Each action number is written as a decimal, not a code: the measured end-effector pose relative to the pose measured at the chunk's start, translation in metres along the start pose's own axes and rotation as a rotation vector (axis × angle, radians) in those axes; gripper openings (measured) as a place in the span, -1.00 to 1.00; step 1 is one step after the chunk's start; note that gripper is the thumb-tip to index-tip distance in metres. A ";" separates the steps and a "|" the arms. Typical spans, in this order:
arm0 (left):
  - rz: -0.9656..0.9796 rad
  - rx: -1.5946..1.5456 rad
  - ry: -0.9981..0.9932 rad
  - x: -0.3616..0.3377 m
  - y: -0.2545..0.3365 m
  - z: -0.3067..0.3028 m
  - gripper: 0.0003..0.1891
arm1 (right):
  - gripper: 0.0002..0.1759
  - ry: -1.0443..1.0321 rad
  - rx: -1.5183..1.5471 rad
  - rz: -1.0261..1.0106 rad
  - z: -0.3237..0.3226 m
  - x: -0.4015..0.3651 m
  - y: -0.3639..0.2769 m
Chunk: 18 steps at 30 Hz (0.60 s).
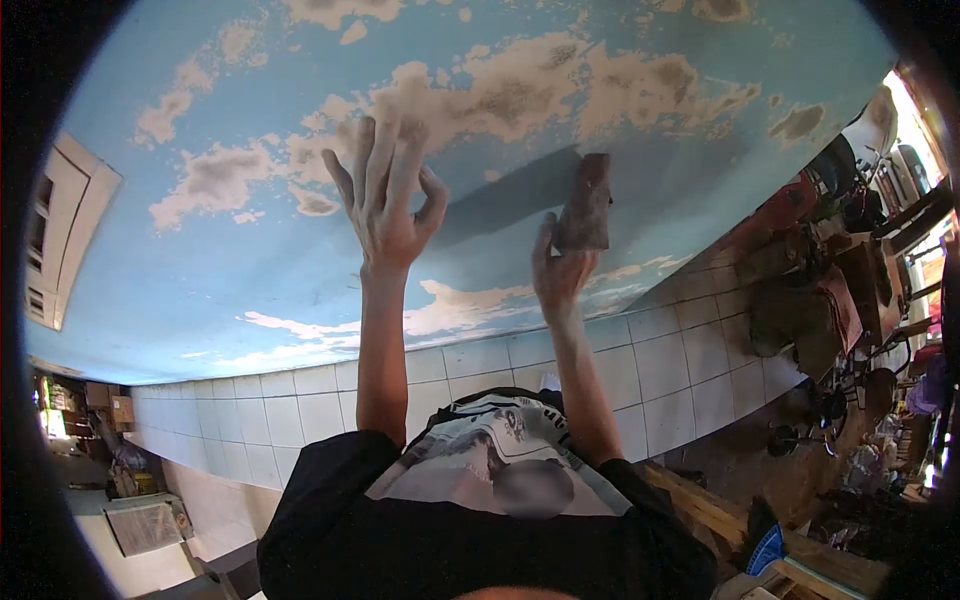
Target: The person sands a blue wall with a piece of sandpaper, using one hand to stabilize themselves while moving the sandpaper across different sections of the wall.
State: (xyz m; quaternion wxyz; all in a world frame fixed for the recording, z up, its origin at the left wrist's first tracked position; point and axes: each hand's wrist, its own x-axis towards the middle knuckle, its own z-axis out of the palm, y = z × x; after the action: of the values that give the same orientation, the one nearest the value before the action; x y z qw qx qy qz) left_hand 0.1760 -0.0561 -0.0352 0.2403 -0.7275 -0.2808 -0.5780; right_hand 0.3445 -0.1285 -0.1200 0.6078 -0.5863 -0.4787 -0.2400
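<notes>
My left hand [392, 215] is raised with its fingers stretched out and spread, over the blue wall [330, 265] at a peeled patch. Nothing is held in it. In my right hand [562, 280] is a dark brown rectangular block [584, 205], upright and close to the wall, its exact kind unclear. My thumb is on its left side, and my other fingers are mostly hidden behind it. A long shadow falls on the wall to the left of the block. Pale and grey patches [515, 95] with ragged edges break up the blue paint above both hands.
White tiles [660, 350] run along the bottom of the wall. A white framed fixture [70, 235] is at the left. On the right are cluttered household items and a wooden beam [700, 505]. A blue-edged brush [766, 550] is at the lower right.
</notes>
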 end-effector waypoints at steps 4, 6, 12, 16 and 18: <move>0.087 -0.009 0.128 0.014 -0.022 0.012 -0.48 | -0.52 -0.107 0.151 -0.027 -0.009 0.028 -0.008; 0.120 0.064 0.068 0.012 -0.027 0.020 -0.47 | -0.52 -0.066 0.068 0.083 -0.004 0.013 -0.004; 0.132 0.097 0.025 0.017 -0.020 0.019 -0.43 | -0.56 -0.171 -0.009 -0.035 0.019 -0.020 -0.049; 0.141 0.062 0.024 0.019 -0.018 0.017 -0.43 | -0.34 -0.140 0.064 0.009 0.032 -0.017 -0.048; 0.149 0.088 0.028 0.018 -0.018 0.017 -0.43 | -0.25 -0.035 0.002 0.076 0.040 -0.015 -0.044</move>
State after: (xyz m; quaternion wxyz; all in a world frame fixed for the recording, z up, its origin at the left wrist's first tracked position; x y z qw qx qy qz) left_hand 0.1790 -0.0290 -0.0208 0.3182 -0.7270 -0.2476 -0.5558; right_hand 0.2884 -0.1035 -0.1174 0.6087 -0.6075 -0.4668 -0.2061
